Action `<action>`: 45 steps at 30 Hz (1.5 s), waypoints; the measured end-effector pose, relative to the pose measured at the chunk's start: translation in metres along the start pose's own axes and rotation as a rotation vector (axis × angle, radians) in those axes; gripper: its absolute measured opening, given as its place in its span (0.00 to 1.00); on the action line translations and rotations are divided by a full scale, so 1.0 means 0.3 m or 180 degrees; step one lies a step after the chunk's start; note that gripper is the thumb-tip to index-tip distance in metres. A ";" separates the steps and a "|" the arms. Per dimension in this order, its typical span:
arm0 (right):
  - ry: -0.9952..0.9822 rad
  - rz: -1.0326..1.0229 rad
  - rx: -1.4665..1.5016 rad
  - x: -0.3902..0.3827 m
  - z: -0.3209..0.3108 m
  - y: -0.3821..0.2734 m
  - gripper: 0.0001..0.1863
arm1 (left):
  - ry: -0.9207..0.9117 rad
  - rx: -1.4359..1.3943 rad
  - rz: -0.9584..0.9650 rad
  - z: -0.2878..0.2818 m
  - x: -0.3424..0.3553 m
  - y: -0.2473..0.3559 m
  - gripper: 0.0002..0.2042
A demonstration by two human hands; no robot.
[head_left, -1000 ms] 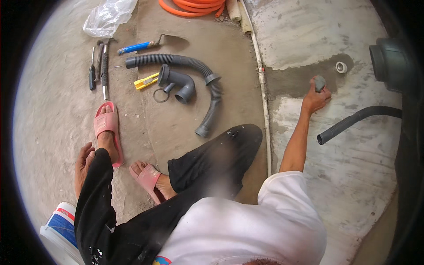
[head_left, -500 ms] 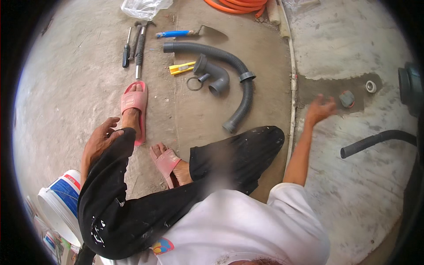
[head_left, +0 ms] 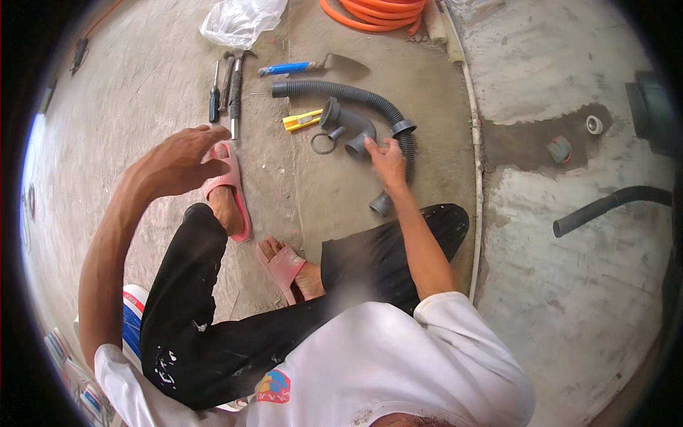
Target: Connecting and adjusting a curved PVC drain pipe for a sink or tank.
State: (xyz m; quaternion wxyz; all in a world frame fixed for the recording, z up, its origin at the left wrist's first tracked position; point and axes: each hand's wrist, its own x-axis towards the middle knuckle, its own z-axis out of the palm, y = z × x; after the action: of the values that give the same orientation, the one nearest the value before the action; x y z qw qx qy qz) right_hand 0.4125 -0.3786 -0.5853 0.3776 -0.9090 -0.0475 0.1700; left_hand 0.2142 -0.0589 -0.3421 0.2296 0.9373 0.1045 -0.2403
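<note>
My left hand (head_left: 183, 162) hovers over the pink slipper on my left foot (head_left: 225, 210), its fingers loosely spread. My right hand (head_left: 385, 160) is at the dark gray elbow fitting (head_left: 353, 127), fingers apart and slightly curled; I cannot tell whether they touch it. Under and beside that hand lies a gray corrugated hose (head_left: 363, 96) with a collar. A yellow utility knife (head_left: 302, 119) and a gray ring (head_left: 322, 144) sit beside the elbow. Above are a blue-handled trowel (head_left: 288, 68), a hammer (head_left: 237, 92) and a screwdriver (head_left: 214, 99).
An orange hose coil (head_left: 370, 11) and clear bag (head_left: 242, 21) lie at the top. A white pipe (head_left: 477, 178) runs along the floor. On the right are a stone-like lump (head_left: 559, 149), white fitting (head_left: 594, 124) and dark hose (head_left: 597, 203). A bucket (head_left: 134, 313) stands left.
My right hand has left the lump on the right and moved left to the elbow fitting. My left hand has risen from beside my knee to over the slipper.
</note>
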 end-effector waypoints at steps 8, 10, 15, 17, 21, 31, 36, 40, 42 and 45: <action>-0.0074 0.0752 0.0452 0.020 0.050 -0.092 0.38 | -0.0326 -0.0397 0.0143 0.239 0.184 0.058 0.21; -0.0298 0.1039 0.0887 -0.012 0.028 -0.118 0.35 | -0.0245 -0.0554 0.0256 0.291 0.182 0.066 0.21; -0.0773 0.0789 0.2539 -0.108 -0.006 -0.080 0.24 | 0.0282 -0.1106 0.0201 0.278 0.203 0.100 0.24; -0.0929 0.0720 0.2770 -0.174 -0.049 -0.105 0.23 | 0.0727 -0.1531 0.0342 0.280 0.221 0.101 0.30; -0.1362 0.0424 0.3174 -0.270 -0.148 -0.194 0.22 | 0.1349 -0.2300 0.0751 0.277 0.251 0.154 0.46; -0.2016 0.0129 0.3404 -0.322 -0.235 -0.181 0.32 | 0.0172 -0.3252 0.1350 0.211 0.157 0.324 0.50; -0.2183 -0.0005 0.3145 -0.350 -0.284 -0.174 0.34 | 0.0027 -0.3930 0.1341 0.242 0.165 0.340 0.32; -0.2365 -0.0028 0.3103 -0.361 -0.294 -0.151 0.34 | -0.0153 -0.4182 0.1177 0.253 0.165 0.352 0.19; -0.2091 0.0079 0.3035 -0.362 -0.303 -0.122 0.33 | -0.0255 -0.4304 0.1106 0.252 0.167 0.376 0.19; -0.2127 -0.0643 0.2794 -0.344 -0.313 -0.109 0.30 | -0.0478 -0.4439 0.1090 0.241 0.156 0.396 0.18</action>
State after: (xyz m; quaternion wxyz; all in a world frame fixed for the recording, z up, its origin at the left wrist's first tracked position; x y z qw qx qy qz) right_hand 0.3495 -0.4404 -0.4726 0.6994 -0.5541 -0.1763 0.4156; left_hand 0.2619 -0.1935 -0.3766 0.8155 0.5568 0.0691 -0.1421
